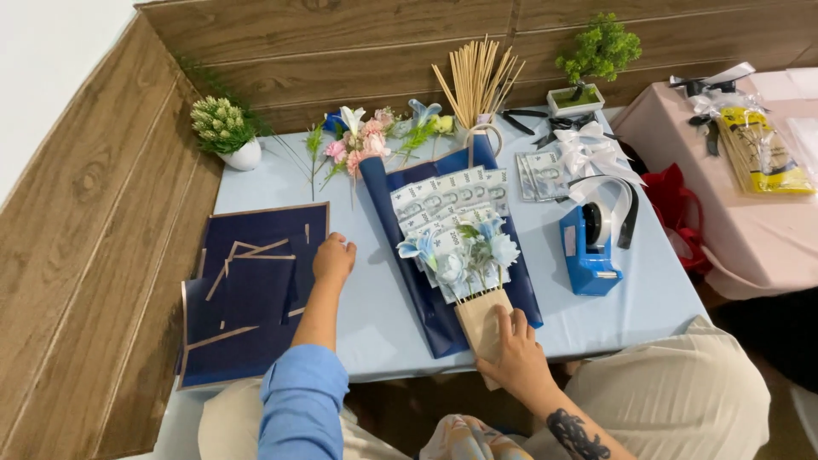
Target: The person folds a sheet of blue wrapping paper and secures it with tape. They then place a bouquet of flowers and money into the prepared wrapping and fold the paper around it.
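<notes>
Fingers (508,328) of the right hand (518,358) lie spread and flat on the brown paper wrap (482,322) at the foot of the bouquet (456,247), pressing it to the desk (375,298) without closing round it. That flat press looks like the right way to keep the bundle from sliding; it seems wise to hold the weight low on the stem end, clear of the pale blue flowers (464,251) and the fanned banknotes (447,200) above.

Fingers of the left hand (332,260) are curled loosely, tips down at the right edge of the stack of navy paper sheets (256,290). Whether they already pinch a sheet I cannot tell. Lifting a single sheet by its gold-trimmed edge would probably spare the rest from shifting.

The bouquet lies on a long navy wrapping sheet (426,315) running from the desk's near edge toward the far edge. Right of it stands a blue tape dispenser (590,247), with white ribbon (592,153) behind. Loose artificial flowers (366,136) and wooden sticks (477,81) sit along the far edge, and a small potted plant (223,128) marks the far left corner.
</notes>
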